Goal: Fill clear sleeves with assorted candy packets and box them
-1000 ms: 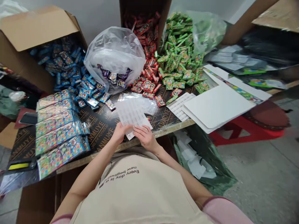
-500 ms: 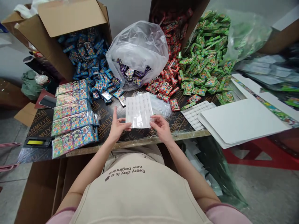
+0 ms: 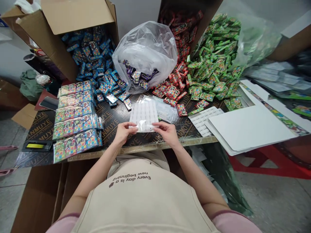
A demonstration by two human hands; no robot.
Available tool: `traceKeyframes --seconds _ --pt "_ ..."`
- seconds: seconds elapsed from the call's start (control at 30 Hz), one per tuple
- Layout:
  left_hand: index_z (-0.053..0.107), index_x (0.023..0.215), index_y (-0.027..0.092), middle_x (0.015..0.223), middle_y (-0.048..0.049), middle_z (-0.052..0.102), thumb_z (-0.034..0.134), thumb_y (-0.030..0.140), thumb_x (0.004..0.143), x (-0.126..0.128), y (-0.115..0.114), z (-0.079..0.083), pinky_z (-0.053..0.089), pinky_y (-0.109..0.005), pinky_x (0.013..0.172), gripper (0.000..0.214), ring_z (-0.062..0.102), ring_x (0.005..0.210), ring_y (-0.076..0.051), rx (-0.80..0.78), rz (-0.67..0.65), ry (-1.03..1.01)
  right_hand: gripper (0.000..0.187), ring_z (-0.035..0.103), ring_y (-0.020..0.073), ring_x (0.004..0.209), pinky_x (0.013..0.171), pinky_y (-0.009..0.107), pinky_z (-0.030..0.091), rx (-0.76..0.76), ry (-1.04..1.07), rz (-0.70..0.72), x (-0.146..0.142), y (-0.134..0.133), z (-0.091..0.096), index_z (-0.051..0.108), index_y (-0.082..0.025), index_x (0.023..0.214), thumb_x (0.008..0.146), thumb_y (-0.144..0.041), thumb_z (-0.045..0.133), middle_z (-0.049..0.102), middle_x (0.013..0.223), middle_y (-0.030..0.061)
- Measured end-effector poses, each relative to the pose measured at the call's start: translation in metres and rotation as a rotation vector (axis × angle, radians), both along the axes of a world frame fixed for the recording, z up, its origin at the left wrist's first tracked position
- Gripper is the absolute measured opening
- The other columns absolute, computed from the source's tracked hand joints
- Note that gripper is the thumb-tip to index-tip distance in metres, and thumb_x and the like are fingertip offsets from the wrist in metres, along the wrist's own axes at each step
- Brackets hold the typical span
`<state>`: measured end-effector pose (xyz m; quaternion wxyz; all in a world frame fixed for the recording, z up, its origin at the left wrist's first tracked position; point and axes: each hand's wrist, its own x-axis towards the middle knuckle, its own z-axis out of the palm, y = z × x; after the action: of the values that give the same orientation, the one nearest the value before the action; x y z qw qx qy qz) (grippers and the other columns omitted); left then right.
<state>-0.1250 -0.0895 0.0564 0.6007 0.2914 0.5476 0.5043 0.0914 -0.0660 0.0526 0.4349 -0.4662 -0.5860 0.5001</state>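
Two near corners of glossy white sheet [image 3: 143, 113] pinched: my left grip [image 3: 123, 132] at one, right grip [image 3: 169, 132] at other, over worktop [image 3: 109, 117].

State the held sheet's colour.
The sheet is white with grey marks; the head view shows it best.

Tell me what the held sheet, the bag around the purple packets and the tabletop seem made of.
Sheet: perhaps paper behind clear plastic; glossy glare near its lower edge.
Bag: thin, shiny plastic film, judging by its creases and see-through walls.
Tabletop: probably smooth, dark-faced plywood; its print appears to say so.
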Motion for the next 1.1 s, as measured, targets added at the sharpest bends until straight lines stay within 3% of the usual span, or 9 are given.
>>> traceKeyframes --seconds 0.17,0.3,0.43,0.5,0.6,0.67,0.8,1.1 --pt "0.077 0.084 0.014 0.071 -0.0034 0.072 0.083 0.029 0.057 0.007 -0.008 0.011 0.049 -0.026 0.059 0.032 0.060 0.058 -0.013 0.249 0.137 0.274 0.024 0.060 0.0157 0.066 0.065 0.031 0.051 0.018 -0.053 -0.161 -0.005 -0.005 0.010 0.076 -0.018 0.092 0.073 -0.030 0.069 0.071 0.084 0.0044" --pt "0.076 0.071 0.018 0.063 -0.0009 0.065 0.076 0.031 0.070 0.003 -0.014 0.029 0.045 -0.027 0.060 0.012 0.053 0.058 -0.012 0.407 0.131 0.593 0.015 0.060 0.0162 0.067 0.066 0.031 0.050 0.164 -0.216 -0.194 -0.007 -0.011 0.036 0.074 -0.019 0.082 0.079 -0.029 0.063 0.069 0.078 0.0038" --pt "0.075 0.067 0.023 0.082 -0.0031 0.063 0.078 0.034 0.069 -0.008 -0.017 0.055 0.046 -0.031 0.079 0.012 0.056 0.085 -0.018 0.538 0.100 0.817 0.011 0.060 0.0198 0.083 0.078 0.034 0.048 0.295 -0.293 -0.192 -0.004 -0.018 0.061 0.070 -0.020 0.072 0.078 -0.029 0.066 0.067 0.082 0.0042" --pt "0.073 0.066 0.022 0.086 -0.0039 0.064 0.077 0.035 0.070 -0.013 -0.017 0.065 0.046 -0.032 0.081 0.015 0.057 0.088 -0.019 0.511 0.025 0.769 0.014 0.060 0.0189 0.077 0.072 0.032 0.048 0.200 -0.217 -0.115 -0.003 -0.020 0.066 0.068 -0.020 0.074 0.080 -0.032 0.065 0.068 0.079 0.0038" --pt "0.071 0.064 0.018 0.068 -0.0026 0.064 0.073 0.037 0.072 -0.018 -0.015 0.070 0.045 -0.027 0.064 0.021 0.056 0.066 -0.015 0.350 -0.123 0.567 0.020 0.056 0.0150 0.061 0.056 0.027 0.042 0.026 -0.105 -0.061 -0.003 -0.021 0.066 0.067 -0.018 0.075 0.079 -0.037 0.066 0.066 0.068 0.0025" --pt "0.070 0.063 0.016 0.059 -0.0017 0.063 0.076 0.037 0.066 -0.020 -0.014 0.067 0.040 -0.024 0.054 0.022 0.052 0.056 -0.013 0.239 -0.161 0.446 0.022 0.052 0.0132 0.057 0.052 0.026 0.039 -0.020 -0.062 -0.074 -0.004 -0.021 0.064 0.067 -0.018 0.073 0.076 -0.039 0.069 0.064 0.064 0.0017" --pt "0.068 0.060 0.014 0.057 -0.0012 0.063 0.083 0.032 0.052 -0.021 -0.010 0.057 0.038 -0.022 0.050 0.024 0.051 0.052 -0.011 0.146 -0.155 0.330 0.022 0.047 0.0103 0.053 0.049 0.024 0.035 -0.062 -0.009 -0.079 -0.006 -0.017 0.056 0.066 -0.017 0.072 0.069 -0.038 0.074 0.060 0.060 -0.0006" --pt "0.067 0.057 0.013 0.048 0.0009 0.056 0.079 0.034 0.053 -0.018 -0.001 0.038 0.031 -0.021 0.045 0.025 0.044 0.045 -0.008 0.040 -0.132 0.298 0.023 0.048 0.0105 0.054 0.053 0.024 0.038 -0.135 0.093 -0.106 -0.011 -0.001 0.021 0.066 -0.016 0.071 0.068 -0.038 0.072 0.061 0.062 -0.0003"
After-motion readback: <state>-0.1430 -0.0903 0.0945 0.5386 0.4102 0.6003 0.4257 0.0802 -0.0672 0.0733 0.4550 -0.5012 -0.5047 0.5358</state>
